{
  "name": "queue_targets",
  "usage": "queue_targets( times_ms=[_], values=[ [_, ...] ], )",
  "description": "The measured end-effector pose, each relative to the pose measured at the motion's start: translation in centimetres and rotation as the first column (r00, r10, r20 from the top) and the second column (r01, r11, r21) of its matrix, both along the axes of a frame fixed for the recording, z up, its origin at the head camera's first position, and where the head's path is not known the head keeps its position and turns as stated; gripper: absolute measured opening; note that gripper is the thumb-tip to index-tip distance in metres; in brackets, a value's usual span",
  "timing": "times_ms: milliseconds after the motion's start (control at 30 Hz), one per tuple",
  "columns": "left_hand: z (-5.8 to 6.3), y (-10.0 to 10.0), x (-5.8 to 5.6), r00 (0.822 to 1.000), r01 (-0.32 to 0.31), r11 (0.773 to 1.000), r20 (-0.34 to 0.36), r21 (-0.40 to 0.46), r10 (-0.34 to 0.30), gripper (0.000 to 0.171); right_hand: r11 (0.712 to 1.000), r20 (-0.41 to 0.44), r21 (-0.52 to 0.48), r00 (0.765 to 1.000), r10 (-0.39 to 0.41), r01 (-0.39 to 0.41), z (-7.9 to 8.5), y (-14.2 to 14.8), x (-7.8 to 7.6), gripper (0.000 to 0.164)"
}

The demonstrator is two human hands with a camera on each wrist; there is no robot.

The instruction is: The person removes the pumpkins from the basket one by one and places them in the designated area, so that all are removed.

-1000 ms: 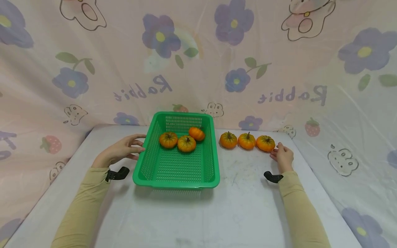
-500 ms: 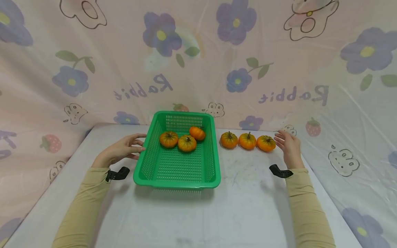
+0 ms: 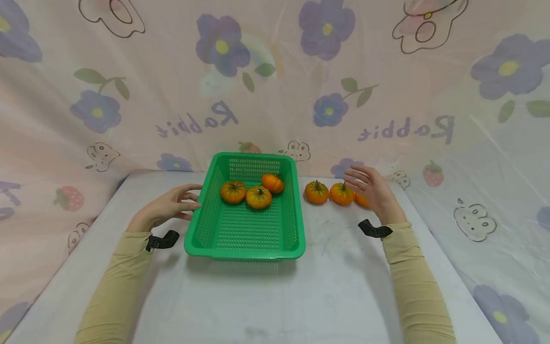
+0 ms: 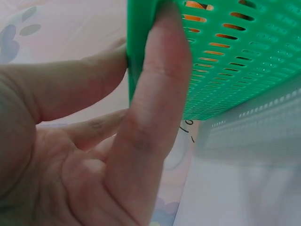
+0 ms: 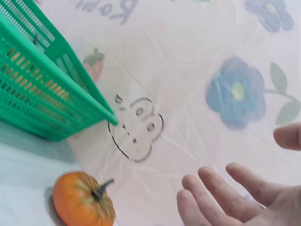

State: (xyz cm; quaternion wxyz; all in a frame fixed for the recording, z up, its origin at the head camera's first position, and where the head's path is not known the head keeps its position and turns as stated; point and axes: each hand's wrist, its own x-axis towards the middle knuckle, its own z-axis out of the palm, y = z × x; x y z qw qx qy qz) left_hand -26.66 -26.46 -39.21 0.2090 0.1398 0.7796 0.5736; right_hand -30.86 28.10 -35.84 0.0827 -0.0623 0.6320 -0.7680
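A green perforated plastic basket [image 3: 246, 254] stands on the white table with three small orange pumpkins inside: a left one [image 3: 233, 192], a front one [image 3: 259, 197] and one at the back right [image 3: 272, 183]. My left hand [image 3: 168, 206] touches the basket's left side; the left wrist view shows a finger [image 4: 162, 70] against the wall below the rim. Right of the basket, three more pumpkins sit in a row: near [image 3: 316, 192], middle [image 3: 342, 193] and far right [image 3: 362, 200]. Over the far-right one, partly hiding it, hovers my right hand [image 3: 373, 191], fingers extended and holding nothing.
A pale cloth backdrop [image 3: 275, 110] printed with flowers and rabbits hangs behind the table [image 3: 275, 306]. Black wrist mounts, left [image 3: 163, 240] and right [image 3: 375, 229], stick out from the sleeves. In the right wrist view a stemmed pumpkin [image 5: 77, 200] sits beside the basket.
My right hand has left the side of the far-right pumpkin, risen, then swung left above the row. The left hand, basket and pumpkins stay in place.
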Motion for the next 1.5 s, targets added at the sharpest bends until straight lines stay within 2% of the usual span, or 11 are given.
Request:
queue_targets(
  times_ms=[100,233,467,733,900,1067,1500],
  values=[
    [-0.1,-0.2,0.1,1.0,-0.002,1.0,-0.001,0.003,0.002,0.07,0.997,-0.005,-0.014,0.997,0.081,-0.081,0.1,-1.3,-0.2,0.047],
    [-0.4,-0.5,0.4,1.0,-0.004,1.0,-0.001,0.008,0.004,0.07,0.989,-0.012,0.02,0.989,0.147,-0.147,0.2,-3.5,-0.3,0.046],
    [-1.2,-1.1,0.8,1.0,-0.022,1.0,0.022,0.02,0.021,0.072,0.971,-0.032,0.069,0.973,0.23,-0.227,0.0,-7.6,0.0,0.048],
    [-1.2,-1.1,0.8,1.0,-0.019,0.999,0.019,0.031,0.018,0.072,0.933,-0.047,0.149,0.94,0.338,-0.328,-0.2,-10.7,1.0,0.05],
    [-1.0,-0.9,0.8,1.0,-0.019,1.0,0.013,0.026,0.018,0.071,0.923,-0.041,0.179,0.935,0.352,-0.34,-0.1,-11.8,0.9,0.052],
    [-0.7,-0.6,0.5,1.0,-0.006,1.0,0.008,0.03,0.006,0.071,0.926,-0.022,0.172,0.938,0.345,-0.337,-0.1,-12.7,0.4,0.054],
    [-0.6,-0.2,0.0,1.0,0.003,1.0,0.002,0.031,-0.003,0.069,0.914,0.011,0.149,0.925,0.381,-0.378,0.3,-15.1,-0.5,0.054]
  ],
)
